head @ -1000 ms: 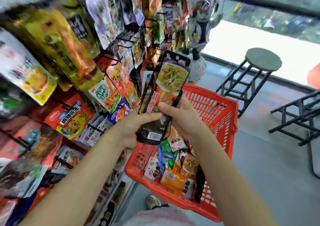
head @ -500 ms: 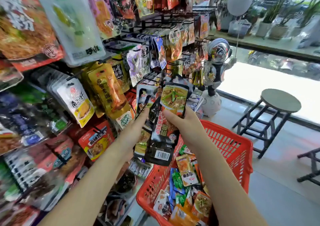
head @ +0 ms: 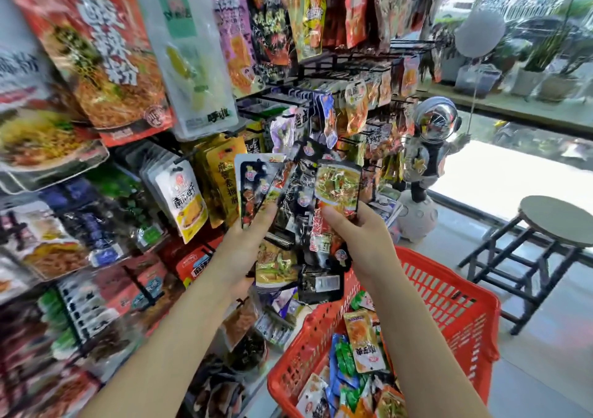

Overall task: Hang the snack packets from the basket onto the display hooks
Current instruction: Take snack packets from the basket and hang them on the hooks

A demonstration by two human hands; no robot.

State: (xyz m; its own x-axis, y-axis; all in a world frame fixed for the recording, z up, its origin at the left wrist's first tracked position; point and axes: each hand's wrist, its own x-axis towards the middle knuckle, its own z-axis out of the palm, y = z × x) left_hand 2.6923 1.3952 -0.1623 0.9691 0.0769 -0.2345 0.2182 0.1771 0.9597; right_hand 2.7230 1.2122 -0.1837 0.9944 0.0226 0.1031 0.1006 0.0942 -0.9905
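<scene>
My right hand (head: pixel 362 241) grips a black snack packet (head: pixel 335 190) with a green-and-yellow food picture, held upright close to the display hooks (head: pixel 324 80). My left hand (head: pixel 247 244) holds the hanging black packets (head: pixel 256 190) of the same kind apart, thumb on their front. The red plastic basket (head: pixel 449 302) stands low on the right with several loose snack packets (head: pixel 362 347) inside. Whether the held packet's hole is on a hook is hidden.
Hook rows full of hanging packets cover the whole left side and top. An astronaut figure (head: pixel 430 148) with a balloon stands behind the basket. A round stool (head: pixel 555 222) on a black frame stands at right on the grey floor.
Both hands have risen from over the basket up to the rack with the black packet. My left hand has let go of it and moved onto the hanging packets.
</scene>
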